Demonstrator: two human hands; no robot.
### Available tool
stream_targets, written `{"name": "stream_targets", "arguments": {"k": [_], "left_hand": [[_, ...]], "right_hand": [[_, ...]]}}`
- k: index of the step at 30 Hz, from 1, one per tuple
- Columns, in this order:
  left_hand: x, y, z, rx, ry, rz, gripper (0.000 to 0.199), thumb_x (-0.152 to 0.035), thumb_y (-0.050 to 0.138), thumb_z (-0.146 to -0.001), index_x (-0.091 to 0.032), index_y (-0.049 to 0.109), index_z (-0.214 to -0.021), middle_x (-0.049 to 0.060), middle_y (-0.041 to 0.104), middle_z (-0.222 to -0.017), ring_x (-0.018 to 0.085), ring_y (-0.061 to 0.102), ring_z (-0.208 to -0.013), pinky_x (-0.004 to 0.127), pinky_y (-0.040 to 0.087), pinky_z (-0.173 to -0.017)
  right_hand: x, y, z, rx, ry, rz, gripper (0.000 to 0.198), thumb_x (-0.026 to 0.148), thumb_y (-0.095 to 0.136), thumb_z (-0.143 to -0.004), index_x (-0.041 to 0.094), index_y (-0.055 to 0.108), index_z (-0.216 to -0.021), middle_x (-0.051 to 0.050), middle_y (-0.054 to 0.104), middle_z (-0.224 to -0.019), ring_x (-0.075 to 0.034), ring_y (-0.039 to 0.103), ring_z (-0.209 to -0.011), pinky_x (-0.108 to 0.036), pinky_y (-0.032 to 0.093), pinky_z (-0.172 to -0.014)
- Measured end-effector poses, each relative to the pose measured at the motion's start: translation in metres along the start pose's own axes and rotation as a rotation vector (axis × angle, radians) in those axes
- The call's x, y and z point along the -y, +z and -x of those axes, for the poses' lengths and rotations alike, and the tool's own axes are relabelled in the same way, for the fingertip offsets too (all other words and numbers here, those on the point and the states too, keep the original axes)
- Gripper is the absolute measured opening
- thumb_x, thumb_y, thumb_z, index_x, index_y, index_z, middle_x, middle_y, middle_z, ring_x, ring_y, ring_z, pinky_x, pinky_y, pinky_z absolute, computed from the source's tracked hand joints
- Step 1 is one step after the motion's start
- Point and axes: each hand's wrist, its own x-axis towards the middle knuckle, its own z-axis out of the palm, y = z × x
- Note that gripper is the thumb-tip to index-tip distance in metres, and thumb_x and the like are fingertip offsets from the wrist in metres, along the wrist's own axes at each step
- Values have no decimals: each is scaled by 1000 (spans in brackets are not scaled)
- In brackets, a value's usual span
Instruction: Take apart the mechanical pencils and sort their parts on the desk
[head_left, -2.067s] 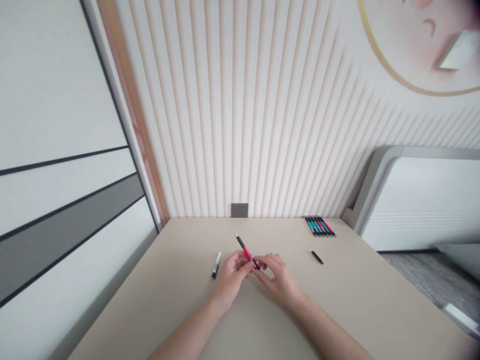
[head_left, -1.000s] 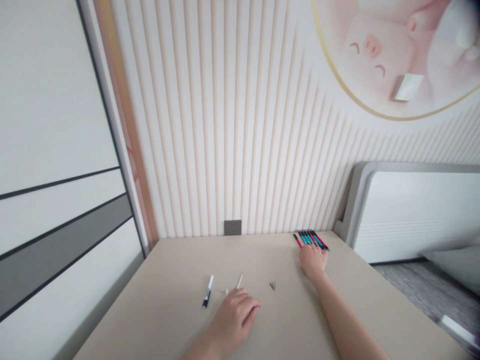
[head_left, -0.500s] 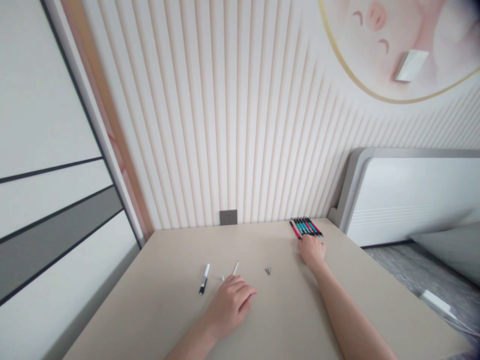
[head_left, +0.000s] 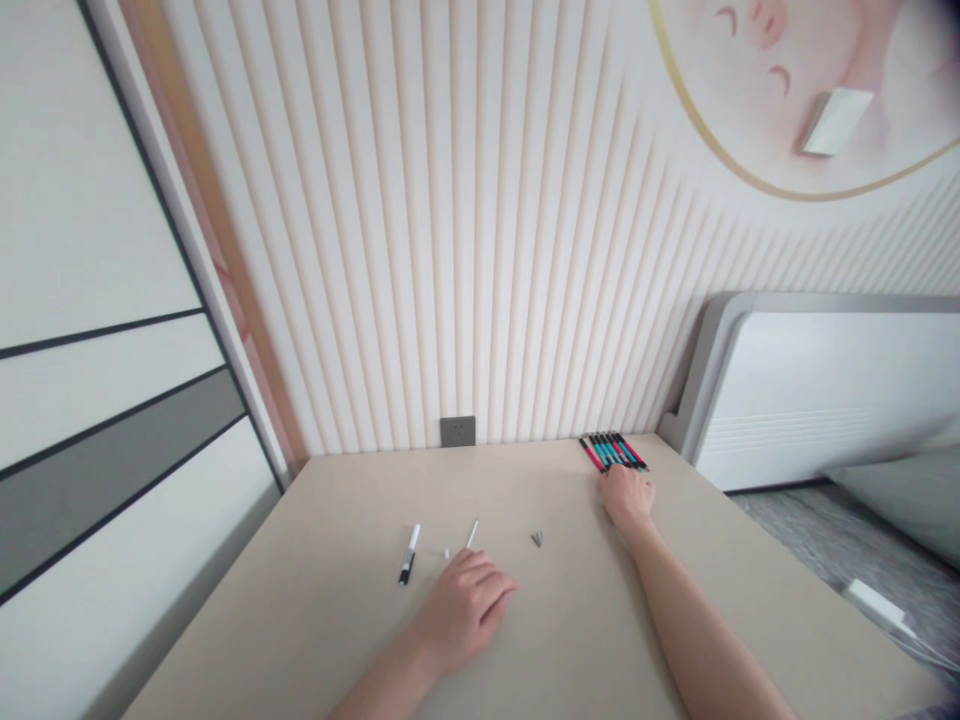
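Pens [head_left: 617, 450] lie in a row right of the frame's centre. Lower middle, our left hand [head_left: 469, 605] curls loosely at a white stick [head_left: 472, 533]; we can't tell its grip. Farther right, a red pen [head_left: 592, 456] newly edges the row's left end, seemingly extending it; our right hand [head_left: 627, 499] bends there, fingertips hidden, pinch unclear.

Over my remote feed I see a bare left hand [head_left: 469, 610] and a bare right hand [head_left: 626, 497]; the left forearm [head_left: 384, 686] and right forearm [head_left: 686, 620] are bare too, slim, smooth-outlined, narrowing toward the wrist.
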Motion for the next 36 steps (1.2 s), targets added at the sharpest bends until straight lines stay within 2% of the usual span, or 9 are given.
{"name": "stream_targets", "arguments": {"k": [21,27,31,36], "left_hand": [[0,-2,1,44,-13,-18,19,-16,48,-93,-21,66,-93,2,68,-79,18,60,-79,36,44,-86],[4,-6,1,64,-15,-77,18,-16,48,-93,-21,66,-93,3,69,-80,18,60,-80,35,42,-83],[16,-16,4,4,-59,-122,18,-15,48,-93,-20,66,-96,4,69,-83,19,59,-82,35,41,-82],[42,-38,10,-135,-247,-189,20,-17,45,-94,-21,65,-97,6,68,-84,20,60,-83,35,40,-81]], "right_hand": [[-10,4,-8,-13,15,-13,35,23,38,-93,12,72,-94,-19,70,-101,-28,65,-96,-39,36,-82],[-13,8,-9,-4,3,-20,36,23,38,-92,14,72,-93,-18,70,-102,-28,65,-96,-39,38,-81],[-15,9,-8,4,-11,-16,37,24,38,-92,13,73,-93,-19,70,-101,-29,65,-96,-41,38,-82],[-16,9,-6,8,-24,-7,37,28,39,-93,13,73,-92,-19,70,-101,-29,65,-95,-40,38,-81]]}}
